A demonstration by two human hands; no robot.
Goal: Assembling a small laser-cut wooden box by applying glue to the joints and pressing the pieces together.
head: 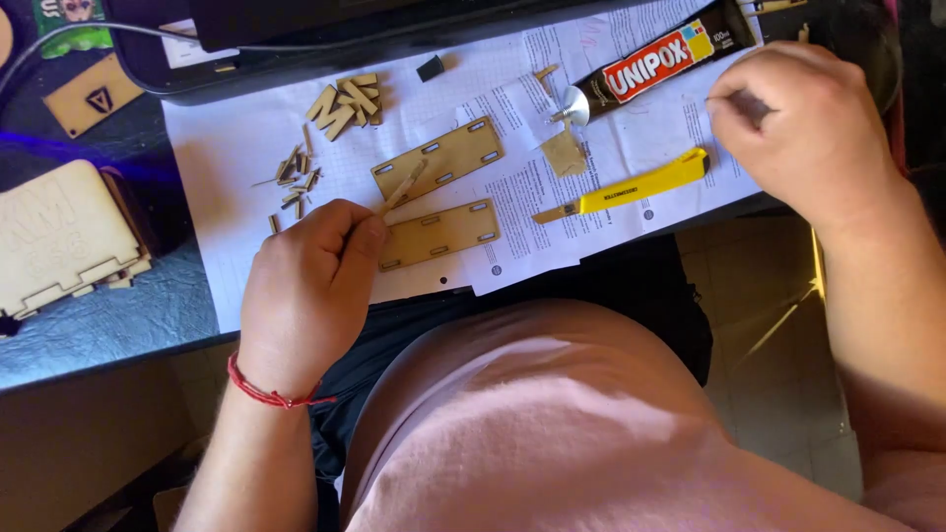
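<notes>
Pink fabric of the person's shirt (552, 424) fills the near foreground. Above it, the left hand (310, 286) pinches a thin wooden stick (404, 187), whose tip touches the upper slotted plywood panel (439, 158); a second panel (440, 233) lies just beside. Farther right, the right hand (803, 128) pinches something small and dark, near the yellow utility knife (631, 192) and glue tube (655, 64).

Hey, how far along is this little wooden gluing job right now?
Done: a wooden box stands assembled at left. In hand: the left hand holds a thin stick over two slotted panels; the right hand pinches something small by the glue tube. Left: both panels, cut letters and loose slivers lie unjoined.
</notes>
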